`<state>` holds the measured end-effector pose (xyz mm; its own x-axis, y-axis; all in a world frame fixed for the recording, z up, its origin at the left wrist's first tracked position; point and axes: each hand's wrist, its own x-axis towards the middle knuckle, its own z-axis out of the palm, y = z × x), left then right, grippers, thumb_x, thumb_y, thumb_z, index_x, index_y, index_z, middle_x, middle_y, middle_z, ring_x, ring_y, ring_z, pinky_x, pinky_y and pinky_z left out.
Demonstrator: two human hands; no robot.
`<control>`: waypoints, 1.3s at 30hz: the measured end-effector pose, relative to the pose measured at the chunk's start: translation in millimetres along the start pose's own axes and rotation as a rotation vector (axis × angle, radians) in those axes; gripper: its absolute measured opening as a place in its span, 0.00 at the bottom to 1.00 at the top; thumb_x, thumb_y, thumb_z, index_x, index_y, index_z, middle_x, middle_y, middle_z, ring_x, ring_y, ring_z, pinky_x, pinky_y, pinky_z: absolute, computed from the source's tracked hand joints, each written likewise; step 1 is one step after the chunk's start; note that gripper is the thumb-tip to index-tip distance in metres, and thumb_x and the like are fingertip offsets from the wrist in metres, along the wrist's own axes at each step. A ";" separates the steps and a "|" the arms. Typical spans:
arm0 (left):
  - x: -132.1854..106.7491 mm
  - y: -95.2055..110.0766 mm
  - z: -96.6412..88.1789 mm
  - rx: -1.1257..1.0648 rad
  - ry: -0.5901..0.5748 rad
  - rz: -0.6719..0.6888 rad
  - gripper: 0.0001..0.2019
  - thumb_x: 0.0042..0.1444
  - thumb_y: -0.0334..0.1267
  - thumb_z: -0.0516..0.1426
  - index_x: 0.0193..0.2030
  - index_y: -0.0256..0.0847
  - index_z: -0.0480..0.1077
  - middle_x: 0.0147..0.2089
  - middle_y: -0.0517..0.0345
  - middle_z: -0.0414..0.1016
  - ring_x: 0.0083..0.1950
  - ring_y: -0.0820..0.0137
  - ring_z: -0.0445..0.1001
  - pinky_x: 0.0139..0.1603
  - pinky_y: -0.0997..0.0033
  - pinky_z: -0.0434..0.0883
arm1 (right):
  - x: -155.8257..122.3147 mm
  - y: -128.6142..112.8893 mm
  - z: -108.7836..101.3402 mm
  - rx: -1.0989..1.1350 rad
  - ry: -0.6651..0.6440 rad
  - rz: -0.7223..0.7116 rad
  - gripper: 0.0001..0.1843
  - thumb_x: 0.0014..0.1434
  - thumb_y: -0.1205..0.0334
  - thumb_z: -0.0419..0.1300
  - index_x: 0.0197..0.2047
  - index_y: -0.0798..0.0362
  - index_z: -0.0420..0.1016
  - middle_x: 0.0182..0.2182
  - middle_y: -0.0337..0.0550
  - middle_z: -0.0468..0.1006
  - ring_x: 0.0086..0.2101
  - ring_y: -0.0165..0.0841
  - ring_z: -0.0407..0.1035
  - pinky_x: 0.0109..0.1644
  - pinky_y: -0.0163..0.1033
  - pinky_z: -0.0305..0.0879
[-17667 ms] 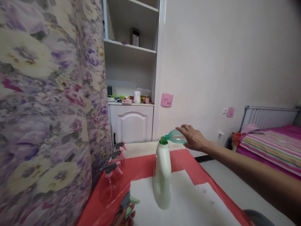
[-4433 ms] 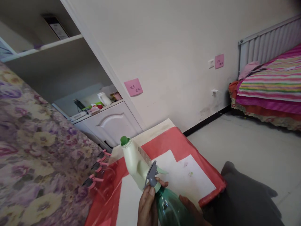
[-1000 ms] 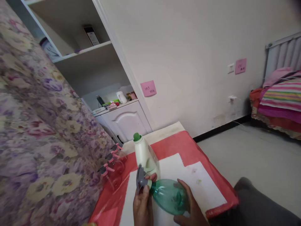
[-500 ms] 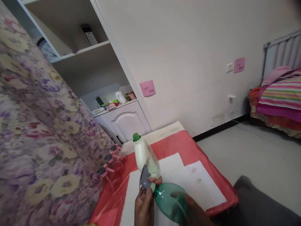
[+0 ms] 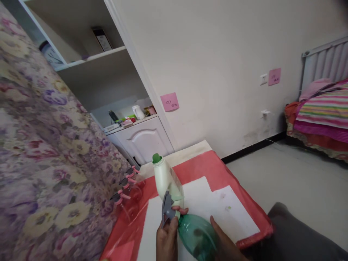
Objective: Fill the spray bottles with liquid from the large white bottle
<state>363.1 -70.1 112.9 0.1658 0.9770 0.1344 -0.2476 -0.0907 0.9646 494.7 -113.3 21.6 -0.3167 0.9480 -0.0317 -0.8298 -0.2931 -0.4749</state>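
A clear green spray bottle [image 5: 194,232] with a grey trigger head [image 5: 167,208] lies tilted in front of me, its neck to the left. My left hand [image 5: 169,233] is closed around the neck and trigger head, with fingertips showing beyond the collar. Against the right side of the bottle body is my right hand [image 5: 224,241]; its thumb stands up off the surface, and fingers show dimly through the green wall behind it. A pale green-white jug [image 5: 164,177] with a green cap or spout stands upright just beyond the trigger head.
Several clear bottles with pink-and-dark pump heads [image 5: 123,195] stand along the table's left side, by the floral curtain [image 5: 59,152]. White paper [image 5: 198,186] lies on the red table cover [image 5: 194,165]. A white cabinet [image 5: 145,139] and a bed [image 5: 323,119] are farther off.
My right thumb has lifted away from the green bottle, and the hand has shifted on its body. My left hand keeps its hold at the neck. The view has moved slightly.
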 end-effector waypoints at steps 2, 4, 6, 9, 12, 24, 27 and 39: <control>1.6 -0.3 -1.2 -0.022 0.016 -0.009 0.15 0.52 0.47 0.63 0.42 0.41 0.77 0.43 0.52 0.80 0.51 0.60 0.76 0.59 0.61 0.67 | -1.6 0.8 -7.7 -0.025 0.057 -0.009 0.46 0.49 0.22 0.51 0.54 0.54 0.71 0.35 0.49 0.82 0.21 0.33 0.71 0.25 0.38 0.65; 3.8 0.4 -2.1 -0.055 0.032 -0.009 0.15 0.53 0.48 0.63 0.42 0.41 0.77 0.44 0.53 0.80 0.52 0.60 0.76 0.59 0.62 0.67 | -3.6 0.8 -16.5 -0.079 0.050 -0.041 0.45 0.47 0.25 0.56 0.57 0.50 0.66 0.39 0.47 0.81 0.19 0.29 0.70 0.23 0.35 0.63; 6.1 2.0 -3.0 -0.073 0.049 -0.008 0.15 0.52 0.48 0.63 0.43 0.41 0.77 0.45 0.53 0.80 0.52 0.60 0.75 0.59 0.63 0.67 | -4.8 0.3 -24.0 -0.156 -0.020 -0.073 0.44 0.45 0.33 0.65 0.60 0.46 0.59 0.44 0.46 0.78 0.23 0.30 0.75 0.26 0.34 0.64; 8.7 4.4 -4.0 -0.063 0.114 -0.009 0.19 0.48 0.49 0.66 0.43 0.41 0.76 0.44 0.53 0.80 0.51 0.60 0.76 0.56 0.66 0.69 | -2.4 3.2 -32.2 -0.283 -0.027 -0.130 0.52 0.38 0.41 0.72 0.61 0.43 0.51 0.50 0.48 0.72 0.29 0.37 0.79 0.29 0.37 0.68; 9.6 4.6 -4.2 -0.069 0.142 0.007 0.19 0.47 0.48 0.66 0.43 0.41 0.76 0.41 0.54 0.80 0.50 0.61 0.76 0.55 0.67 0.70 | 3.5 11.3 -37.9 -0.402 0.090 -0.260 0.58 0.31 0.37 0.73 0.60 0.42 0.48 0.51 0.51 0.68 0.26 0.36 0.77 0.26 0.39 0.67; 5.3 9.9 0.7 -0.100 0.079 -0.023 0.16 0.50 0.47 0.65 0.43 0.40 0.77 0.45 0.52 0.80 0.54 0.58 0.75 0.61 0.59 0.67 | -8.8 1.4 -22.6 -0.416 0.009 -0.280 0.42 0.45 0.33 0.66 0.53 0.52 0.60 0.35 0.44 0.78 0.21 0.28 0.73 0.22 0.31 0.65; 6.3 11.1 0.7 -0.101 0.066 -0.001 0.16 0.51 0.46 0.64 0.43 0.40 0.76 0.45 0.52 0.80 0.54 0.57 0.76 0.60 0.58 0.68 | -8.3 3.8 -19.4 -0.422 0.018 -0.277 0.43 0.44 0.32 0.66 0.53 0.51 0.59 0.35 0.43 0.77 0.21 0.28 0.72 0.23 0.32 0.65; 6.2 8.9 -0.8 0.045 0.157 0.054 0.20 0.49 0.48 0.65 0.47 0.41 0.76 0.47 0.52 0.80 0.53 0.58 0.77 0.61 0.59 0.68 | -12.6 18.1 -11.9 -0.507 0.276 -0.461 0.49 0.35 0.59 0.72 0.59 0.48 0.54 0.54 0.53 0.68 0.51 0.48 0.66 0.52 0.50 0.64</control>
<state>361.2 -64.7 122.1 0.0009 0.9882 0.1529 -0.2087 -0.1493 0.9665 489.1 -129.0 2.9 0.1952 0.9774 0.0807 -0.5157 0.1723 -0.8392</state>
